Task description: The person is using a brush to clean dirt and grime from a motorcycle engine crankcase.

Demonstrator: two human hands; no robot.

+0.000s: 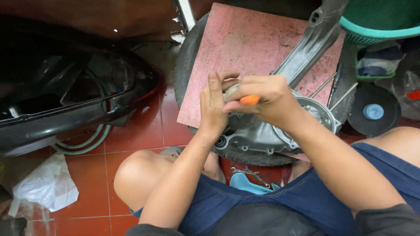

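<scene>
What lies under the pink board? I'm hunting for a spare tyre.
A black tyre shows under the pink board, jutting out along its left edge; the board covers its middle.

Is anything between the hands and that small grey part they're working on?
Nothing visible. The left hand cups the small grey part directly, and the right hand closes over it while gripping an orange-handled tool. Both hover above the engine casing.

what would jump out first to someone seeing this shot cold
Two bare hands meet at the centre: the left hand cups a small pale part, and the right hand grips an orange-handled tool. Beneath them a grey engine casing lies on a pink board set over a tyre.
</scene>
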